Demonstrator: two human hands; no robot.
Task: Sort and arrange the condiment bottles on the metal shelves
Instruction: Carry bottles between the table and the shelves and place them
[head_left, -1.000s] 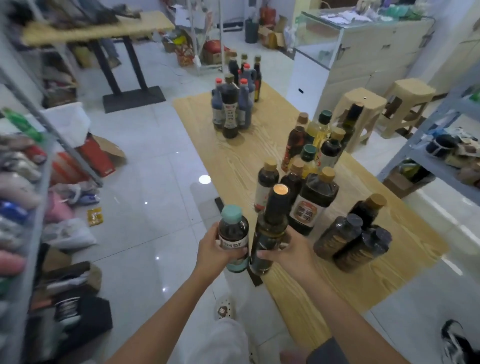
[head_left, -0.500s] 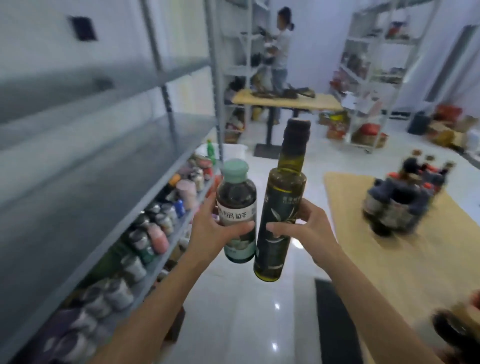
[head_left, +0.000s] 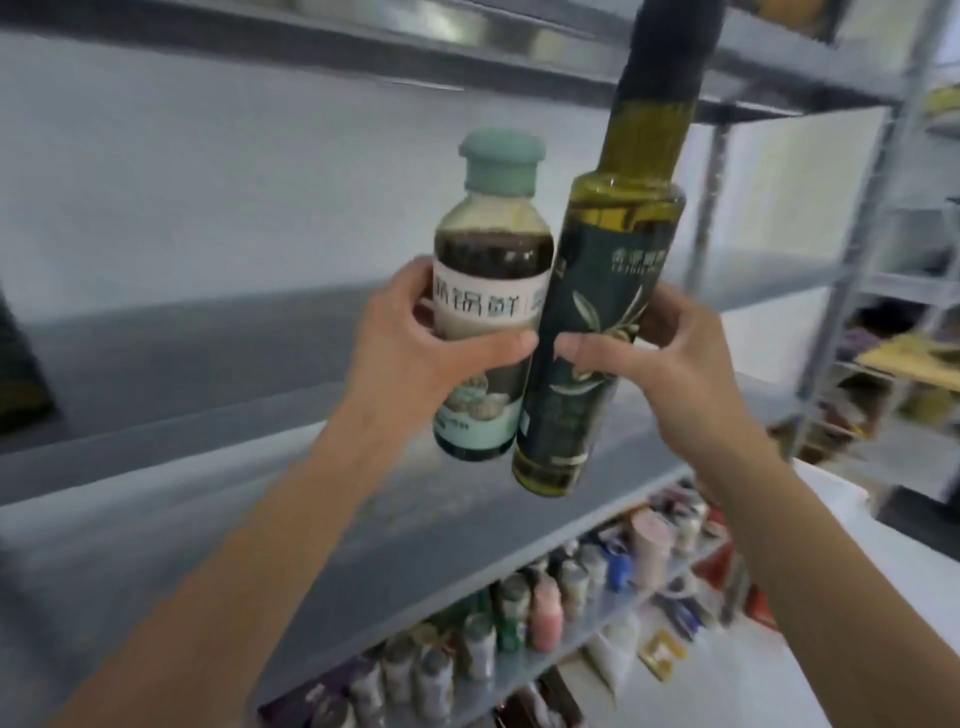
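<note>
My left hand grips a short dark sauce bottle with a pale green cap and a white label. Beside it, touching, my right hand grips a tall green olive oil bottle with a dark neck and a dark label. Both bottles are upright and held up in front of a grey metal shelf, above its bare surface.
A lower shelf holds a row of several small bottles and jars. Another shelf board runs overhead. A metal upright stands at the right, with more racks and goods beyond it.
I have turned further toward the shelving and stepped closer. Both hands have raised the two bottles up to the level of the bare shelf.
</note>
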